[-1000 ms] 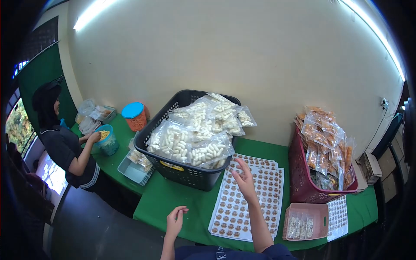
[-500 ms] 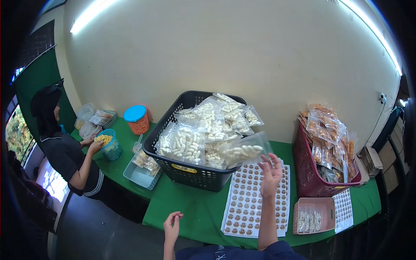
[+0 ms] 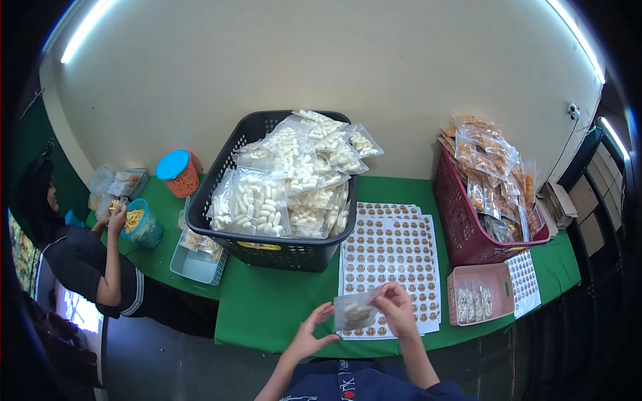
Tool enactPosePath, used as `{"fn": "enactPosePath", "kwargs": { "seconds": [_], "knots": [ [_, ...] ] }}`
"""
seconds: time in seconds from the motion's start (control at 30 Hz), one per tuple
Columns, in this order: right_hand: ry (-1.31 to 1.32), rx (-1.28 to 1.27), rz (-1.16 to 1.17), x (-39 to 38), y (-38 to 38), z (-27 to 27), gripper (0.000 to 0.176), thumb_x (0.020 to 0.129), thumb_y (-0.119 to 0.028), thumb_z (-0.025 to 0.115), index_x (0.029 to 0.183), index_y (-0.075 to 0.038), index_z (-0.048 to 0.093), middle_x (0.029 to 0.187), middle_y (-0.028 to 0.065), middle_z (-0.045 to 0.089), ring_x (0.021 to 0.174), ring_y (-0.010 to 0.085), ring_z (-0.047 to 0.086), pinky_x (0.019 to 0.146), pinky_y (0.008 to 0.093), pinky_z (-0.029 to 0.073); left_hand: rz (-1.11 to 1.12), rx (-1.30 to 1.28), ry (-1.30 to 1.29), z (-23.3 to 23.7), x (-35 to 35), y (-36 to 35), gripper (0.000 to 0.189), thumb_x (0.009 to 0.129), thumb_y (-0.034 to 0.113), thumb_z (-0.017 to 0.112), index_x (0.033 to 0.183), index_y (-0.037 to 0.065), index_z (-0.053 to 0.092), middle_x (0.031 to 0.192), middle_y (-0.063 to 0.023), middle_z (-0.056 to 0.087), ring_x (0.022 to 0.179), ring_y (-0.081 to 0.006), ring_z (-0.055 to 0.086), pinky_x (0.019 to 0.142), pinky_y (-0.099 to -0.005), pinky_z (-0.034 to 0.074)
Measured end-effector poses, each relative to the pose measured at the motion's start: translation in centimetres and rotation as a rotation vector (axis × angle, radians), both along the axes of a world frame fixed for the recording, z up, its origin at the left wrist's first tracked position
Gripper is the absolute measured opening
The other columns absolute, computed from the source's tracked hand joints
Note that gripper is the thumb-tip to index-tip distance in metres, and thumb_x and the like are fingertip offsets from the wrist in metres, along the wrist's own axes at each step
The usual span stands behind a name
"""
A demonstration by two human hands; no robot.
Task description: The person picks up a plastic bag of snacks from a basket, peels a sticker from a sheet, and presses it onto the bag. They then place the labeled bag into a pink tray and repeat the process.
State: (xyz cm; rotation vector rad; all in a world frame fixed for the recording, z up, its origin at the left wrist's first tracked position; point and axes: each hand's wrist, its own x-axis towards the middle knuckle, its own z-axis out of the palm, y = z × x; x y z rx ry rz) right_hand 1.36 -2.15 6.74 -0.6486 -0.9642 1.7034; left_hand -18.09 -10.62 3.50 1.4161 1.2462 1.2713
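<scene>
My right hand (image 3: 397,310) pinches the right edge of a small clear packet of white pieces (image 3: 354,313) between thumb and fingers. The packet is held above the near end of the sticker sheets (image 3: 388,260), which carry rows of round brown labels. Just left of it, my left hand (image 3: 311,338) is open, thumb and fingers apart around the packet's left edge; whether they touch it cannot be made out. Behind my hands stands a black basket (image 3: 287,257), heaped with similar packets of white pieces (image 3: 261,204).
At right are a maroon basket (image 3: 458,227) of orange snack packets and a pink tray (image 3: 481,319) with several small packets. A grey-blue tray (image 3: 190,266) and blue-lidded tub (image 3: 175,167) stand left. A co-worker (image 3: 80,267) handles yellow sticks over a blue container (image 3: 144,234).
My right hand has brought the packet from beside the black basket down towards me. My left hand has risen to the right, beside the packet. The view has shifted.
</scene>
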Motion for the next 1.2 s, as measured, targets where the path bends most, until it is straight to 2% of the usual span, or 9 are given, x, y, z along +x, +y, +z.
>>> {"fn": "enactPosePath", "kwargs": {
  "seconds": [0.07,0.17,0.3,0.47,0.5,0.57,0.67,0.9,1.2],
  "knots": [
    [0.013,-0.070,0.013,-1.7,-1.6,-1.8,0.017,0.082,-0.001,0.052,0.099,-0.001,0.048,0.096,0.0079,0.055,0.089,0.0147,0.054,0.082,0.0300,0.045,-0.036,-0.097,0.047,-0.8,1.2,0.1,0.051,0.079,0.017,0.062,0.121,0.001,0.039,0.110,-0.0106,0.053,0.101,-0.0171,0.051,0.088,-0.0296,0.039],
    [-0.288,-0.112,0.161,-3.0,-2.4,-4.2,0.024,0.086,-0.010,0.051,0.107,0.000,0.049,0.105,0.0096,0.055,0.095,0.0149,0.053,0.085,0.0289,0.042,-0.044,-0.237,0.053,-3.9,1.9,0.1,0.050,0.078,0.013,0.063,0.119,0.000,0.039,0.107,-0.0101,0.054,0.100,-0.0149,0.051,0.083,-0.0279,0.042],
    [-0.344,-0.128,0.287,-2.4,-1.7,-6.5,0.030,0.087,-0.018,0.050,0.111,0.001,0.051,0.110,0.0090,0.053,0.100,0.0139,0.051,0.086,0.0272,0.040,0.000,-0.190,-0.344,-3.4,1.5,-0.3,0.038,0.079,0.006,0.061,0.112,-0.003,0.046,0.101,-0.0090,0.057,0.092,-0.0131,0.054,0.079,-0.0264,0.044],
    [-0.457,0.043,0.365,-3.1,0.1,-7.4,0.033,0.085,-0.023,0.054,0.110,-0.001,0.052,0.114,0.0096,0.050,0.098,0.0140,0.051,0.084,0.0278,0.041,0.111,-0.233,-0.028,-3.8,-1.0,-0.5,0.032,0.079,0.014,0.061,0.104,-0.005,0.053,0.090,-0.0104,0.062,0.077,-0.0139,0.058,0.068,-0.0273,0.047],
    [-0.549,0.113,0.397,-2.7,0.8,-9.5,0.037,0.083,-0.026,0.057,0.111,-0.002,0.052,0.113,0.0102,0.049,0.095,0.0163,0.053,0.082,0.0298,0.043,0.192,-0.151,0.137,-3.8,-1.5,-0.5,0.031,0.079,0.014,0.062,0.102,-0.005,0.055,0.088,-0.0123,0.062,0.076,-0.0145,0.059,0.068,-0.0275,0.047],
    [-0.898,0.078,0.399,-0.8,1.4,-12.9,0.047,0.077,-0.031,0.063,0.112,-0.001,0.050,0.108,0.0139,0.051,0.094,0.0210,0.054,0.077,0.0331,0.045,0.385,-0.090,0.125,-3.5,-2.4,-0.5,0.030,0.077,0.012,0.062,0.099,-0.007,0.056,0.086,-0.0151,0.062,0.077,-0.0146,0.059,0.068,-0.0273,0.047],
    [-1.607,0.154,0.416,4.0,1.1,-17.7,0.048,0.070,-0.028,0.067,0.105,0.001,0.051,0.106,0.0192,0.049,0.096,0.0308,0.052,0.077,0.0378,0.045,0.514,-0.050,-0.133,-3.8,-4.1,-1.0,0.028,0.078,0.006,0.062,0.102,-0.008,0.055,0.088,-0.0105,0.062,0.080,-0.0129,0.058,0.071,-0.0257,0.046],
    [-1.697,0.388,0.032,8.5,-5.4,-20.3,0.046,0.064,-0.006,0.065,0.105,-0.002,0.045,0.102,0.0186,0.046,0.093,0.0359,0.046,0.077,0.0431,0.042,0.626,0.015,-0.303,-3.4,-6.0,-1.0,0.028,0.081,0.001,0.057,0.107,-0.007,0.049,0.101,-0.0093,0.056,0.092,-0.0128,0.053,0.081,-0.0245,0.042],
    [-1.468,0.364,-0.256,7.8,-5.0,-24.0,0.025,0.067,-0.005,0.062,0.088,-0.001,0.050,0.083,0.0152,0.050,0.079,0.0325,0.050,0.069,0.0401,0.041,0.497,0.015,-0.335,-3.4,-4.2,0.2,0.029,0.080,0.002,0.059,0.105,-0.008,0.049,0.099,-0.0099,0.057,0.091,-0.0139,0.054,0.081,-0.0250,0.041]
  ]
}}
